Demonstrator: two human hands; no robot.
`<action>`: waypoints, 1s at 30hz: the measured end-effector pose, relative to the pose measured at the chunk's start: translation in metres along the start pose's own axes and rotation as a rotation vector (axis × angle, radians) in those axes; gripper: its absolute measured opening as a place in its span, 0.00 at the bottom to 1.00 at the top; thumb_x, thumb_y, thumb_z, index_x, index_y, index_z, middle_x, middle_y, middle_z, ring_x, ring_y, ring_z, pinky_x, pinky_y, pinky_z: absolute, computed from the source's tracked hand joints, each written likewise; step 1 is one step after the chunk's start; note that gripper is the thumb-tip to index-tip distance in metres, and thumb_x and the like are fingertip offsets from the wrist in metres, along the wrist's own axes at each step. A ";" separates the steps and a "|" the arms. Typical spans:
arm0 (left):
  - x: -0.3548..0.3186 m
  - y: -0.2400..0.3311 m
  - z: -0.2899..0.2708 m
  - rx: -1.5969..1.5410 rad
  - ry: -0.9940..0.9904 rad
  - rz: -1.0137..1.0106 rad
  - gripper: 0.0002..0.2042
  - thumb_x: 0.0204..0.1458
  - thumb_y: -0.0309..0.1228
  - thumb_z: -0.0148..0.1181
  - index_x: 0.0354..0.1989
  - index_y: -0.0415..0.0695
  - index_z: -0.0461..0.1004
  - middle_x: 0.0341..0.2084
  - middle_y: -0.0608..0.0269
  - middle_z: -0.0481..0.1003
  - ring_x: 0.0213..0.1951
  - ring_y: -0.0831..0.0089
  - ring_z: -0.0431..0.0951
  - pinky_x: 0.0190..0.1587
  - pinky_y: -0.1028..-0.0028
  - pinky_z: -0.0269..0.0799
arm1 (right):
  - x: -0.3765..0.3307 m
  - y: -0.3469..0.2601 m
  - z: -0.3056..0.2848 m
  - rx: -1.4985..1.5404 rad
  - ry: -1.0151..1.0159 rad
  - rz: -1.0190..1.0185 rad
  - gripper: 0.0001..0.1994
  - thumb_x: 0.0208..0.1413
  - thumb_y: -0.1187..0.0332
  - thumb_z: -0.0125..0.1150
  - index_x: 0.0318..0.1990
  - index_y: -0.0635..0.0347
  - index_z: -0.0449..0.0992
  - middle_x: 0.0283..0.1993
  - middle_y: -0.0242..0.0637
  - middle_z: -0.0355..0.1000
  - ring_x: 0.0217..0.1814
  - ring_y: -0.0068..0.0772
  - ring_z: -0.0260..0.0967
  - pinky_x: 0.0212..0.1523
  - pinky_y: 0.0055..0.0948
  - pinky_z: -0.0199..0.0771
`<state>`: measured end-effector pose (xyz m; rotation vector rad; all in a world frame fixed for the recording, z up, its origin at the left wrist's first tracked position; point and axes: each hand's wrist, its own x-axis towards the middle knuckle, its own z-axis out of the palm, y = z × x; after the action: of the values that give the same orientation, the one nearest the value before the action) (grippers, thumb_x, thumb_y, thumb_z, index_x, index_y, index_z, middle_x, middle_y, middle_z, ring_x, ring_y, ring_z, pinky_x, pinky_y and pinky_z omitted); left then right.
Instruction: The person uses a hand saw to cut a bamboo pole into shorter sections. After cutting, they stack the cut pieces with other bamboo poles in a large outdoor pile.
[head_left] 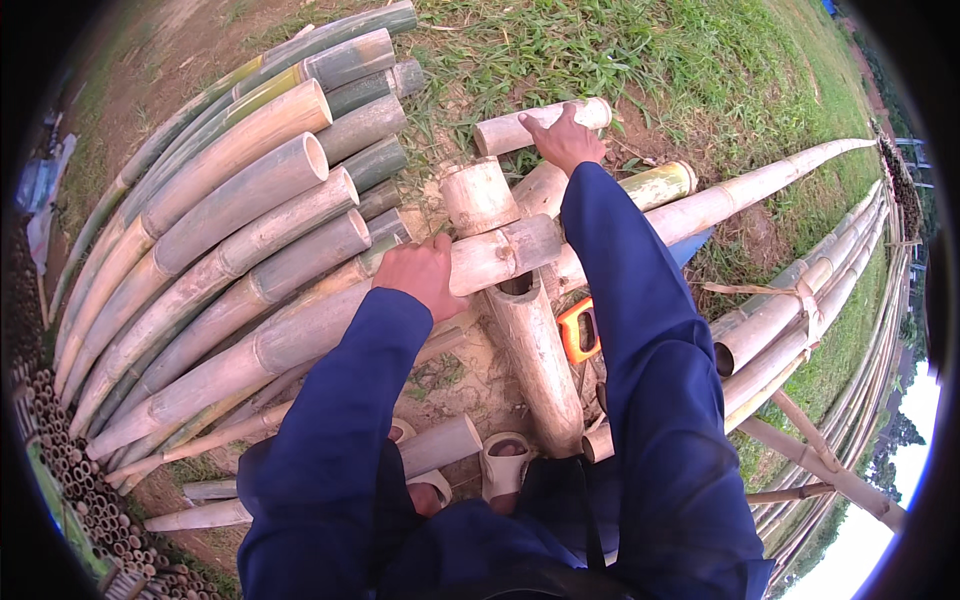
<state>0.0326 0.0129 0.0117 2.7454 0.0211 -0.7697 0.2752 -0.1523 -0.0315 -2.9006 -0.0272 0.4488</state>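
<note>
The left hand [420, 275] clamps down on a short cut bamboo piece [500, 255] that lies crosswise over the notched upright post [535, 365], its grip closed around the left end, seemingly to keep the round piece from rolling off. Out past that post, on the far side, the right hand [565, 140] reaches to another short bamboo section [540, 125] lying on the bare dirt by the grass [650, 60]; its fingers curl over the section's top, a closed hold as far as the view shows, though the fingertips are hidden behind the section.

Just beyond the post's upper end stands a stubby bamboo offcut [478, 195], touching the crosswise piece. An orange-handled saw [580, 330] rests just right of the post, partly behind the right sleeve, near to hand. Left of the post, a big stack of long bamboo poles [230, 250] fans away, cut ends facing the post. Right of the post, more long poles [800, 280] run off toward a frame, lashed together with a strip of tie. Near the post's lower end, sandalled feet [505, 460] stand among small cut rings.
</note>
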 end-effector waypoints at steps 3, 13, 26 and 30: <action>-0.001 -0.001 0.006 -0.024 0.081 0.038 0.32 0.37 0.46 0.72 0.47 0.38 0.71 0.38 0.50 0.80 0.42 0.55 0.82 0.47 0.60 0.77 | 0.027 -0.016 0.029 0.042 -0.080 0.014 0.52 0.54 0.28 0.50 0.74 0.62 0.48 0.53 0.60 0.76 0.55 0.57 0.75 0.58 0.50 0.69; -0.002 -0.009 0.005 -0.055 0.085 0.043 0.29 0.38 0.46 0.75 0.42 0.39 0.70 0.37 0.50 0.79 0.41 0.58 0.83 0.48 0.65 0.77 | 0.031 -0.078 0.038 -0.093 -0.194 -0.192 0.37 0.51 0.59 0.63 0.72 0.39 0.60 0.64 0.52 0.67 0.59 0.51 0.72 0.62 0.52 0.65; -0.002 -0.007 0.001 -0.041 0.093 0.074 0.29 0.39 0.47 0.74 0.42 0.39 0.69 0.37 0.49 0.80 0.40 0.53 0.83 0.48 0.62 0.77 | 0.037 0.006 0.030 -0.342 0.386 -0.727 0.34 0.44 0.58 0.74 0.61 0.44 0.69 0.57 0.33 0.74 0.69 0.39 0.63 0.68 0.57 0.50; -0.001 -0.001 0.005 -0.033 0.067 0.040 0.31 0.38 0.48 0.72 0.45 0.37 0.71 0.37 0.48 0.81 0.40 0.54 0.83 0.47 0.61 0.77 | 0.014 0.042 -0.032 0.125 0.555 -0.565 0.38 0.42 0.50 0.76 0.62 0.48 0.68 0.55 0.37 0.75 0.63 0.41 0.67 0.64 0.52 0.54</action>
<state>0.0293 0.0121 0.0079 2.7306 -0.0073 -0.6613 0.2977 -0.1992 -0.0150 -2.6216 -0.6755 -0.4288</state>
